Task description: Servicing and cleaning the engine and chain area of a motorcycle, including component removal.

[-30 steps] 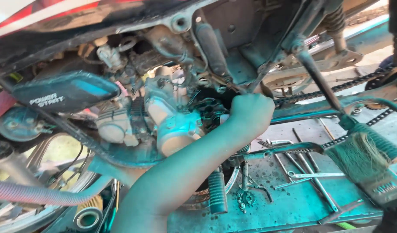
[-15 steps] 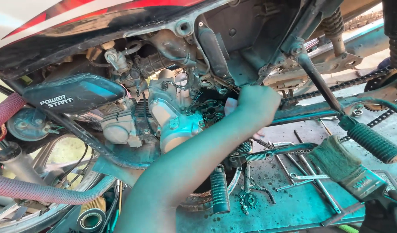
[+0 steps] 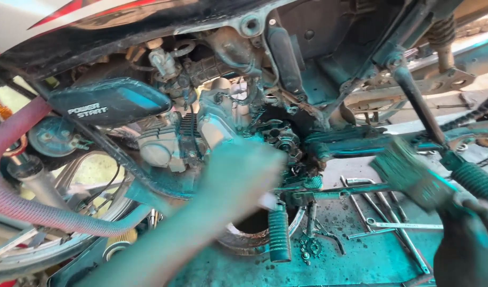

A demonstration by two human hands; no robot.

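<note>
A motorcycle leans over me with its engine [image 3: 164, 143] exposed. My left hand [image 3: 244, 172] is blurred in motion just below and left of the greasy open sprocket housing [image 3: 278, 138], clear of it. Something small and white shows at its fingertips, but I cannot tell if it is held. My right hand [image 3: 467, 250], dark with grime, is at the lower right. It grips a flat brush [image 3: 408, 172] whose bristles point toward the frame rail.
A ribbed foot peg [image 3: 279, 234] hangs below the housing. Several wrenches [image 3: 392, 226] and a small sprocket [image 3: 307, 247] lie on the dirty floor sheet. A rubber-gripped lever [image 3: 475, 180] crosses at right. A pink ribbed hose [image 3: 21, 202] and dark side cover [image 3: 111, 101] are at left.
My left hand has pulled back down and left from the sprocket housing, which is now uncovered. The brush in my right hand has moved left and up toward the frame.
</note>
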